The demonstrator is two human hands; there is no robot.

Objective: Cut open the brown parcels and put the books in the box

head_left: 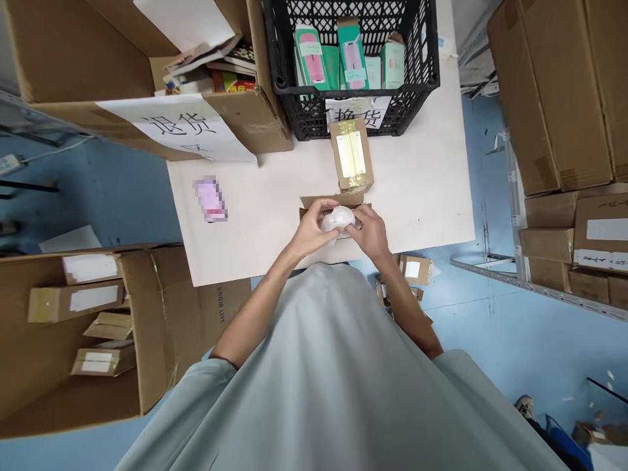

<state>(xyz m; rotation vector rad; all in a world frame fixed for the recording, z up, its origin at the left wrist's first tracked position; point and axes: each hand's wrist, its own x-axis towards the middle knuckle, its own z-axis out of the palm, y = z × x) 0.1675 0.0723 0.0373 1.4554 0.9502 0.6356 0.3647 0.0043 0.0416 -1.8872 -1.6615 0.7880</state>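
Note:
Both hands hold a crumpled, whitish plastic-wrapped bundle (pixel 337 218) close to the table's front edge. My left hand (pixel 314 229) grips its left side with thumb and fingers. On the right side, my right hand (pixel 370 230) has its fingers closed on the same bundle. What the plastic wraps cannot be made out. Under and behind the hands is an open small cardboard box (pixel 314 201), partly hidden by them. Just beyond it lies a taped small carton (pixel 352 155) with a white label and yellowish tape.
A black plastic crate (pixel 309 111) with green boxes stands at the table's back. Left of it is a large cardboard box (pixel 275 124) holding books. A blurred pink item (pixel 210 198) lies on the white table (pixel 417 190). Another large box (pixel 167 314) with parcels stands lower left.

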